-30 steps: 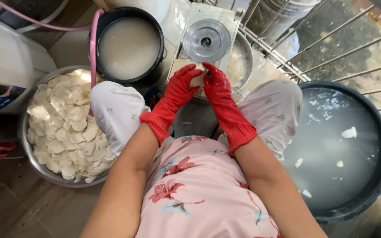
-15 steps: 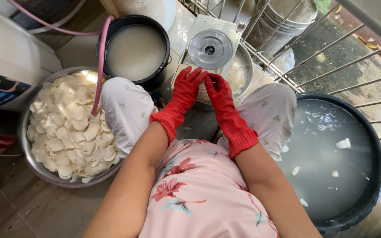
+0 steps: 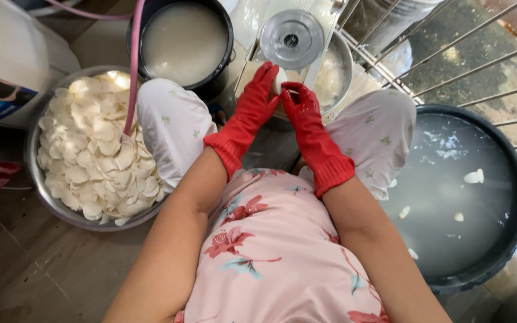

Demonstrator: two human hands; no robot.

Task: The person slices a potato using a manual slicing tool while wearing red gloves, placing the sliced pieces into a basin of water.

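Note:
Both my hands wear red rubber gloves and meet in front of me over a metal basin (image 3: 343, 67). My left hand (image 3: 259, 97) and my right hand (image 3: 299, 103) together hold a small white chunk (image 3: 280, 78) between the fingertips. Just beyond the chunk stands a round shiny metal disc (image 3: 292, 39) on a slanted board. My knees, in pale patterned trousers, flank the hands.
A steel bowl (image 3: 42, 191) heaped with white slices sits at my left, with a pink hose (image 3: 133, 66) running over it. A black pot of milky liquid (image 3: 184, 42) stands behind. A large dark tub (image 3: 507, 179) of water with floating white pieces lies at right, beside metal railings.
The view has shifted, and my hands have stayed together on the white chunk, moving slightly farther forward toward the metal disc.

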